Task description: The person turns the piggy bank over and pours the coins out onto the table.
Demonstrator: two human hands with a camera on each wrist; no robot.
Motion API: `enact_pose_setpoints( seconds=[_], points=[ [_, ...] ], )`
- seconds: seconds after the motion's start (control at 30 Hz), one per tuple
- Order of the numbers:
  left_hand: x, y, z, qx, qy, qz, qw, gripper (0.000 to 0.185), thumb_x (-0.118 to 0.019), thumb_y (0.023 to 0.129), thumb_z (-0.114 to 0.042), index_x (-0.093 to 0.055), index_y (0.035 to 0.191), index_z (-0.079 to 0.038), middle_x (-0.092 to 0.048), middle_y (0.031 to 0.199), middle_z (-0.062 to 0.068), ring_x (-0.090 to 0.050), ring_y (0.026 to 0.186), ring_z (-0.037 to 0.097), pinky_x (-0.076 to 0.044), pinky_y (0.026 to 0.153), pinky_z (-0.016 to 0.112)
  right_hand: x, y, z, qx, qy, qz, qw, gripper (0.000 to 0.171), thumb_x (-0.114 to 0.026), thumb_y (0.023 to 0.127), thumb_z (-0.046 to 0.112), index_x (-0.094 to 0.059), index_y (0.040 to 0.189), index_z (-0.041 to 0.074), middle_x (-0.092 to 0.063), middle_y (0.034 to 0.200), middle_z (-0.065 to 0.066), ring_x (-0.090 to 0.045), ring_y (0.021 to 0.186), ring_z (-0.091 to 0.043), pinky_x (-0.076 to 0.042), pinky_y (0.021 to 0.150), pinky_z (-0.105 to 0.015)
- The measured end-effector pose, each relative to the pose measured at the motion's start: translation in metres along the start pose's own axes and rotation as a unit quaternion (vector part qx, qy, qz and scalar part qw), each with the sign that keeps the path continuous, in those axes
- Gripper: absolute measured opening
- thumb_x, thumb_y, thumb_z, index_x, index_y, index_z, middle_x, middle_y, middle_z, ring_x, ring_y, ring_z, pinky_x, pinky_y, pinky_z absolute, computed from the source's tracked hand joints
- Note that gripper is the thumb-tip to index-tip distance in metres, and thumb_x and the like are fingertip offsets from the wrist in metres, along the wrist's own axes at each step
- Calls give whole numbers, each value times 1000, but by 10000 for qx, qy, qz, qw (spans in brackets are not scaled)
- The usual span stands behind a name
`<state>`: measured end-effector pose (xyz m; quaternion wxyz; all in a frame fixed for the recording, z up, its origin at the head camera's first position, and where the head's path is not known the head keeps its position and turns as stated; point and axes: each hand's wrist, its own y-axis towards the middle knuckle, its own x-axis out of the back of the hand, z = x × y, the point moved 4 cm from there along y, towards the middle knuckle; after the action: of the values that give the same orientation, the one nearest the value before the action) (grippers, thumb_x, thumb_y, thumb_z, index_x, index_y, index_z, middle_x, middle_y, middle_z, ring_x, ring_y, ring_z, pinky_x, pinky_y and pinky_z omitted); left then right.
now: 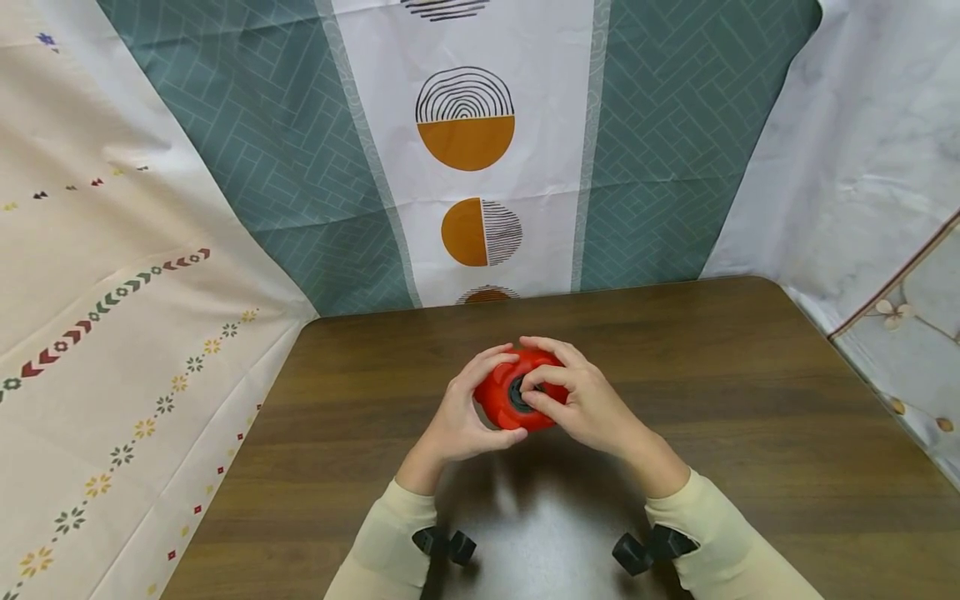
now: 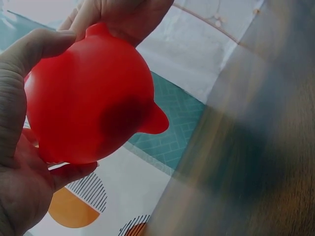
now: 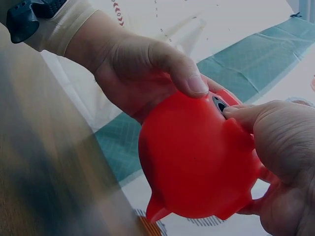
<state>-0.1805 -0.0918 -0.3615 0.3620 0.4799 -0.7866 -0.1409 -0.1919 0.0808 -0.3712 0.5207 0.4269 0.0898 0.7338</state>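
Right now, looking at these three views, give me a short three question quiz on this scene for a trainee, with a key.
1. True or false: the red piggy bank lies flat on the wooden table.
2. Which hand has its fingers at the dark plug? A) left hand B) right hand
3. Fill in: the cloth behind the table shows orange half ____.

Key: 1 false, both hands hold it above the table. 2 B. 3 circles.
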Motion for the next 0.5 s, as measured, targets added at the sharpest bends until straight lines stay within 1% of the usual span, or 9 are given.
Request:
enact_pose_setpoints(
  seconds=[0.2, 0.5],
  points=[
    [-2, 0, 0, 16, 22, 66, 10000, 69, -79, 66, 3, -48, 128, 4, -41, 140, 26, -48, 122, 31, -52, 92, 39, 0, -2, -1, 90, -11, 71, 9999, 5, -70, 89, 24, -70, 87, 19, -46, 142, -4, -40, 128, -23, -53, 88, -41],
    [-3, 0, 2, 36, -58, 48, 10000, 73, -78, 65, 1, -44, 130, 4, -42, 140, 24, -51, 118, 28, -52, 91, 39, 2, -1, -2, 296, -31, 150, 9994, 7, -72, 87, 21, -71, 88, 15, -48, 139, -7, -42, 127, -25, -53, 87, -41]
  ],
)
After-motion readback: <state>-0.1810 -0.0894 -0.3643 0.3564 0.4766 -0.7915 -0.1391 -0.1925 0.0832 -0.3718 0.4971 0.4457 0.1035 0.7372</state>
